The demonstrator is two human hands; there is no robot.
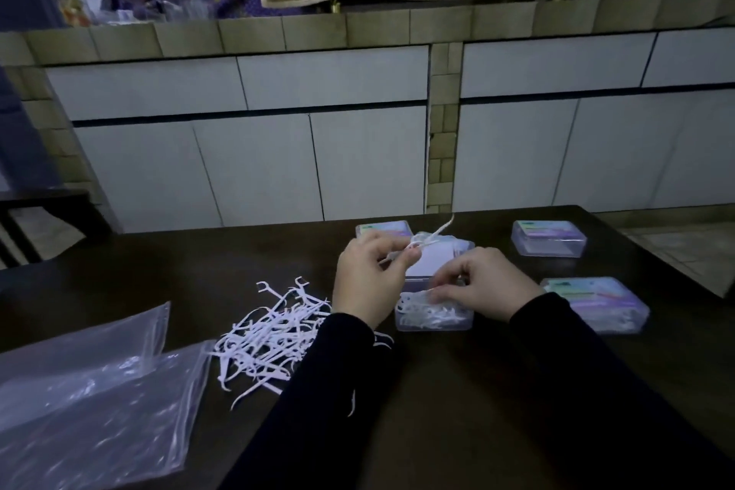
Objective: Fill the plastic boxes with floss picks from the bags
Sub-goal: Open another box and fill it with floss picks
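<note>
The main risk is spilling: your left hand (372, 278) pinches a small bunch of floss picks (427, 239) raised above the open box (435, 314), and one pick juts up and away from the bunch. If your pinch loosens, or that stray pick catches on the raised lid (437, 255), I judge some will drop on the bench (457, 390) rather than in the box. The box already looks well filled, so pressing more in unevenly could push picks over its rim or keep the lid from closing.

Your right hand (483, 284) rests at the box's near right edge, fingers curled onto the picks inside; whether it grips them or only presses them down, you cannot tell from here.

The box sits directly between your hands, just in front of your sleeves. The loose pile of picks (270, 338) lies on the bench just left of your left wrist, touching the mouth of the empty plastic bags (91, 394). Three closed boxes stand apart: one behind (382, 229), two to the right (549, 238) (600, 302).
</note>
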